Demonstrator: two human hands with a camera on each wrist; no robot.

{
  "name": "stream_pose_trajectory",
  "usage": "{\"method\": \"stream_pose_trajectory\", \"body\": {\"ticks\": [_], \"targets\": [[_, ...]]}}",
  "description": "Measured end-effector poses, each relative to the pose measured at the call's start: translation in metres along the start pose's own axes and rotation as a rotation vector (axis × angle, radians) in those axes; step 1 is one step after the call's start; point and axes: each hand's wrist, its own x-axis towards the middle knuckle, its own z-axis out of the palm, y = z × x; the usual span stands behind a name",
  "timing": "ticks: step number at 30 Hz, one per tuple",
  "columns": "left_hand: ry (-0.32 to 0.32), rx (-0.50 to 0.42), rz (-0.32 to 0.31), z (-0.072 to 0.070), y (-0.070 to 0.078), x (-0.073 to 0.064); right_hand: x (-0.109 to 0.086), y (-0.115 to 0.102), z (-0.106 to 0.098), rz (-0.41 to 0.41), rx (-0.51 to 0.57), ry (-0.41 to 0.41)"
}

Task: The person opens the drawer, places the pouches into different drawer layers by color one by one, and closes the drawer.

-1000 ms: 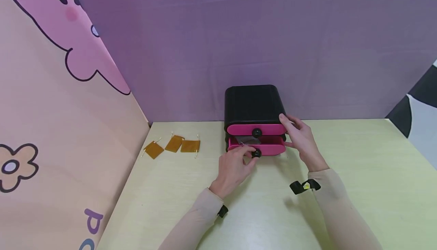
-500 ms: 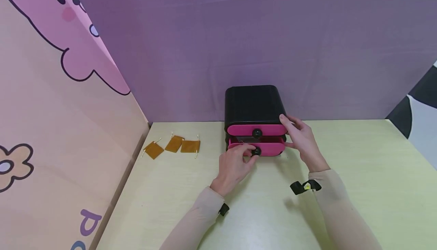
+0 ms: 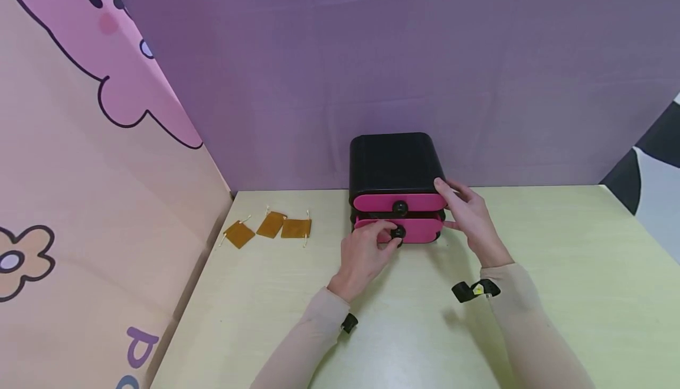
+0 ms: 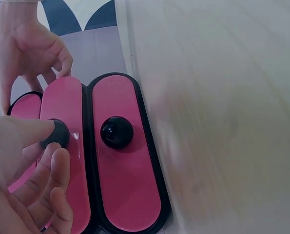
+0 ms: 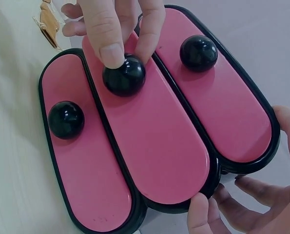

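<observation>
Cabinet [image 3: 395, 162], black, stands on a pale table [image 3: 558, 247]; left hand [image 3: 365, 257] pinches its middle pink drawer's [image 3: 421, 230] knob [image 3: 398, 232] between thumb and fingers; right hand [image 3: 474, 222], fingers spread, rests against the cabinet's right side; three brown pouches [image 3: 271, 224] lie to the left.

You have on long sleeves in a light beige, like pale sand. Your left sleeve [image 3: 303, 342] and your right sleeve [image 3: 533, 327] both reach down to the wrist. Your left hand [image 3: 366, 256] and right hand [image 3: 473, 218] are bare. One nail [image 5: 112, 54] on the left one looks short and round. By your left cuff is a small black block [image 3: 349, 323]. By your right cuff is a bigger bent black piece [image 3: 463, 292], with a tiny yellow mark [image 3: 479, 289] on it.
</observation>
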Motion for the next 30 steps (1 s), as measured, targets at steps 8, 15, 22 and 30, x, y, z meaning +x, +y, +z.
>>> {"method": "stream_pose_trajectory", "body": {"ticks": [8,15,22,30], "targets": [[-0.012,-0.016,0.002,0.0,-0.001,0.002,-0.003,-0.003,0.0,-0.003,0.003,0.0],[-0.014,-0.023,-0.01,0.001,-0.002,0.005,-0.003,-0.001,0.001,-0.01,0.033,-0.01],[-0.003,-0.04,-0.029,0.001,-0.003,0.009,-0.001,0.0,0.0,-0.006,0.036,-0.006],[-0.005,-0.049,-0.056,0.004,-0.004,0.012,0.001,0.001,0.0,-0.008,0.049,-0.014]]}}
